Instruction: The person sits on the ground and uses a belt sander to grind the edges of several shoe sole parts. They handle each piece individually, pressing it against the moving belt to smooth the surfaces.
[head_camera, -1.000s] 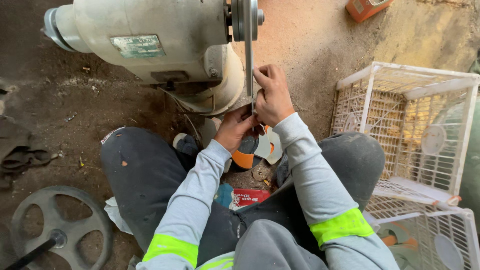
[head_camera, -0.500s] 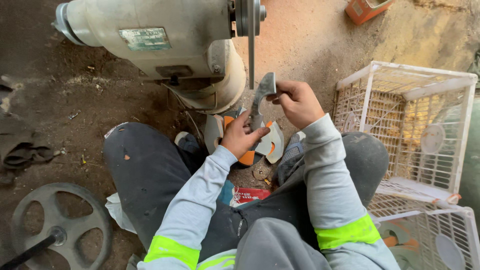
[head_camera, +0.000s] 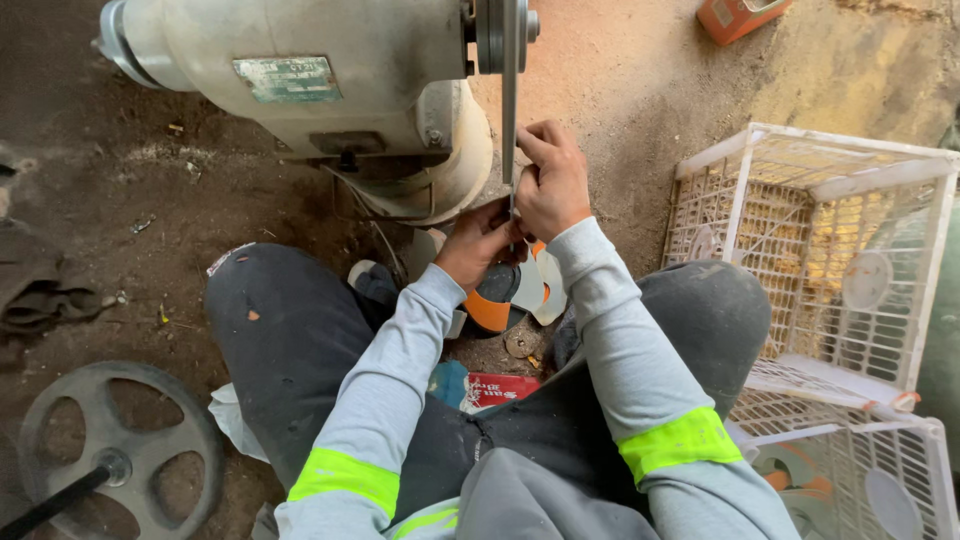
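1. Hands meet at the lower edge of the thin grinding wheel (head_camera: 510, 110) mounted on the pale bench motor (head_camera: 300, 80); the person sits on the dirt floor (head_camera: 640, 90) with knees apart.
2. Right hand (head_camera: 555, 180) is closed, fingers curled and pressed together around a small piece held right at the wheel's edge; the piece itself is hidden inside the grip, so its shape cannot be told.
3. Left hand (head_camera: 478, 240) is pinched shut just below, touching the right, seemingly steadying the same piece.
4. Risk, as I judge it: fingertips sit touching or nearly touching the wheel; a slip or a snag could drag them into it.
5. Orange-and-white scraps (head_camera: 505, 290) lie between the legs; white wire crates (head_camera: 800, 250) stand to the right; a spoked pulley wheel (head_camera: 100, 440) lies to the left.
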